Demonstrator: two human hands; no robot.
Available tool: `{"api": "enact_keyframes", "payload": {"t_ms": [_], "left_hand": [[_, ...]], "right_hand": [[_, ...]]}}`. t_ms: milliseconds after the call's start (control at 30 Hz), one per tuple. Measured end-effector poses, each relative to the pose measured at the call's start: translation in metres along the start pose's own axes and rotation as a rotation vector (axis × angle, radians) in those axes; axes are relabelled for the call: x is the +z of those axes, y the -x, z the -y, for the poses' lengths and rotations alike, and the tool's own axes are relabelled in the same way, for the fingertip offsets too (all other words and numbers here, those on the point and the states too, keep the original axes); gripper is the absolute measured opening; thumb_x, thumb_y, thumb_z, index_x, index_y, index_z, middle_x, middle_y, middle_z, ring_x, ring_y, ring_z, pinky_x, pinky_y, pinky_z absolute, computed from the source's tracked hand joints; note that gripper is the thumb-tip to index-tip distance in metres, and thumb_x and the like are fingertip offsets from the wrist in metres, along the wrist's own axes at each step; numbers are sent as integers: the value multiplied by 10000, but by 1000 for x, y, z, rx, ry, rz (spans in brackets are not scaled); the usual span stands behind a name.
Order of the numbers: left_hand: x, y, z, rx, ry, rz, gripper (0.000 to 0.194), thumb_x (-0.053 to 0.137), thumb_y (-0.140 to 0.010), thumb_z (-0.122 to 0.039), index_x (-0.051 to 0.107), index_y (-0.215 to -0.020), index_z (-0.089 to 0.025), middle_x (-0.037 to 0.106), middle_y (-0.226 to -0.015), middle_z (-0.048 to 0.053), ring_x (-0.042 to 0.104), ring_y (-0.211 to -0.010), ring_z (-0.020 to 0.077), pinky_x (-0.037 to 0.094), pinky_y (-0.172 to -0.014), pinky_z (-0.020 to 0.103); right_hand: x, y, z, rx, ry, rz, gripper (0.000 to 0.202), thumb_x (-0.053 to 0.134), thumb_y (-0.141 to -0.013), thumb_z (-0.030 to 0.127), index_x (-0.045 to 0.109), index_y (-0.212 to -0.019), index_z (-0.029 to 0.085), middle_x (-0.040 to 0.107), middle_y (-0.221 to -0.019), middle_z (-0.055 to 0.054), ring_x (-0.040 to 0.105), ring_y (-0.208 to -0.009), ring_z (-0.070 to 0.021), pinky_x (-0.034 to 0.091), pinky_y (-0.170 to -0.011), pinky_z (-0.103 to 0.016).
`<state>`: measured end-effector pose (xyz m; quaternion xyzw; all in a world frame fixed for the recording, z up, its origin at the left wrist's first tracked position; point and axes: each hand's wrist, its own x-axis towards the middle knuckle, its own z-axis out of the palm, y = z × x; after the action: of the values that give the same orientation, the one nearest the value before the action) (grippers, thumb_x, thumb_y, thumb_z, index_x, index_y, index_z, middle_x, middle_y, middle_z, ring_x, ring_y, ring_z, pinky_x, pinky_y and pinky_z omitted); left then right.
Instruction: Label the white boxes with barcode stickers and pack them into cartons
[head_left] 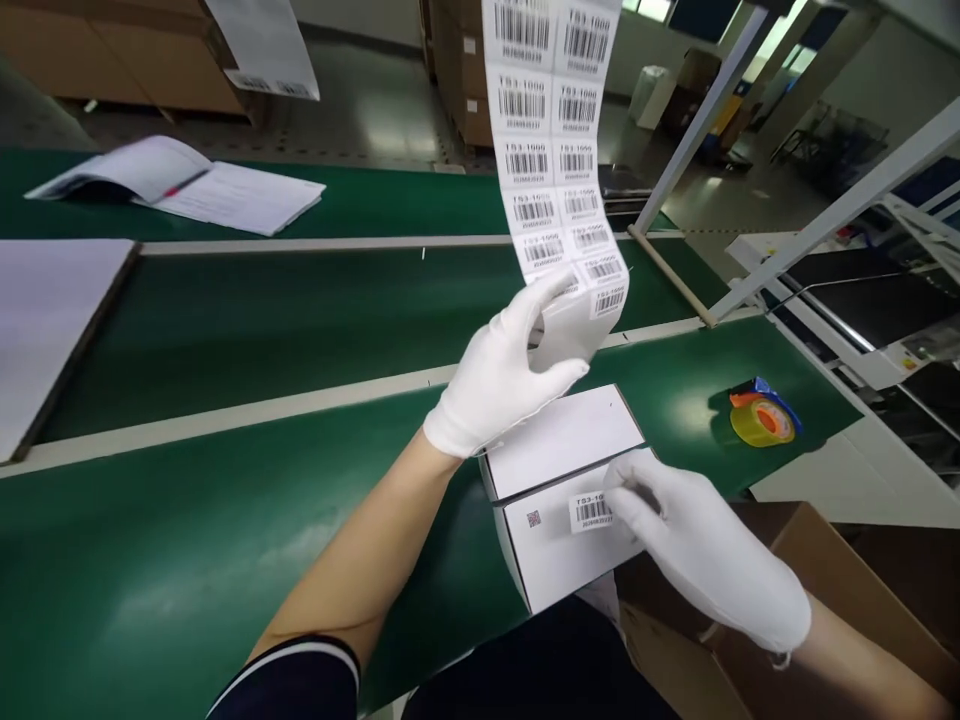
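Note:
My left hand (504, 372), in a white glove, is closed around the lower end of a hanging strip of barcode labels (551, 170). Its thumb and fingers curl about the strip where the paper bends. Between the thumb and fingers of my gloved right hand (694, 535) is the right edge of a single barcode label (591, 512). That label is over the front white box (562, 570); whether it touches the surface I cannot tell. A printed square code shows left of it. Directly behind stands a second white box (562, 440), below my left hand.
A tape dispenser (763, 418) with yellow tape lies right on the green work surface (225, 570). An open cardboard box (847, 570) is at lower right. An open booklet (225, 190) and a white board (60, 320) lie at left. Metal posts (705, 110) rise at right.

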<state>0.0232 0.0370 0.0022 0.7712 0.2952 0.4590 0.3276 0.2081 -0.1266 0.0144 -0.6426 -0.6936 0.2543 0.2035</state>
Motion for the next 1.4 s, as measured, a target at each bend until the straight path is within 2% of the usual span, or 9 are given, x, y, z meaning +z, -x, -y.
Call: {"api": "enact_keyframes", "payload": {"t_ms": [100, 233, 433, 533, 667, 800, 933, 1200, 1400], "left_hand": [[3, -4, 2, 55, -1, -38, 752, 722, -817, -194, 467, -1524, -180, 508, -1615, 63, 500, -1467, 275, 533, -1107, 373], [1, -5, 0, 38, -30, -23, 736, 689, -849, -199, 432, -1538, -220, 477, -1635, 10, 468, -1492, 228, 510, -1160, 408], [-2, -4, 0, 105, -30, -31, 761, 667, -819, -153, 419, -1538, -134, 478, -1630, 57, 427, -1524, 214, 472, -1186, 352], [-1, -4, 5, 118, -25, -22, 751, 660, -827, -161, 424, -1540, -174, 473, -1631, 44, 414, -1535, 231, 472, -1192, 373], [2, -7, 15, 191, 9, -49, 790, 731, -774, -186, 472, -1517, -258, 493, -1616, 50, 448, -1512, 292, 522, -1144, 401], [3, -8, 17, 178, 56, -53, 774, 765, -764, -224, 510, -1492, -301, 509, -1603, 41, 453, -1507, 327, 511, -1160, 440], [3, -8, 10, 106, 71, -57, 729, 779, -755, -253, 555, -1445, -329, 518, -1596, 12, 450, -1508, 336, 512, -1163, 442], [0, -9, 7, 122, 13, -8, 767, 750, -773, -183, 501, -1493, -273, 507, -1609, 26, 437, -1517, 316, 512, -1165, 454], [0, -9, 6, 99, 52, -16, 753, 783, -751, -171, 537, -1455, -273, 514, -1600, 36, 447, -1509, 336, 497, -1181, 465]], "right_hand": [[13, -4, 2, 24, -33, 94, 223, 576, -955, 196, 555, -749, 278, 633, -656, 58, 597, -559, -152, 474, -499, -260], [27, -10, 2, 42, -51, 167, 201, 579, -949, 212, 589, -761, 282, 649, -653, 58, 608, -548, -154, 489, -511, -268], [36, -10, -4, 65, -67, 205, 215, 559, -940, 172, 596, -752, 270, 643, -631, 69, 588, -523, -134, 485, -512, -247], [34, -10, -1, 99, -69, 210, 209, 549, -952, 193, 618, -767, 261, 647, -649, 60, 592, -552, -137, 488, -542, -254], [30, -11, 7, 184, -51, 277, 208, 522, -978, 198, 619, -798, 237, 671, -714, 44, 618, -631, -135, 493, -623, -253], [31, -9, 9, 207, -67, 275, 202, 521, -998, 215, 603, -815, 233, 687, -756, 48, 631, -668, -126, 483, -649, -249], [33, -8, 8, 206, -40, 259, 189, 529, -1001, 209, 614, -834, 234, 698, -772, 50, 643, -686, -129, 482, -671, -259], [34, -10, 10, 181, 2, 249, 205, 542, -992, 168, 587, -802, 229, 689, -749, 55, 632, -661, -127, 468, -651, -254], [33, -9, 11, 184, 23, 248, 217, 528, -989, 159, 579, -791, 230, 677, -740, 54, 616, -645, -125, 455, -630, -247]]}}
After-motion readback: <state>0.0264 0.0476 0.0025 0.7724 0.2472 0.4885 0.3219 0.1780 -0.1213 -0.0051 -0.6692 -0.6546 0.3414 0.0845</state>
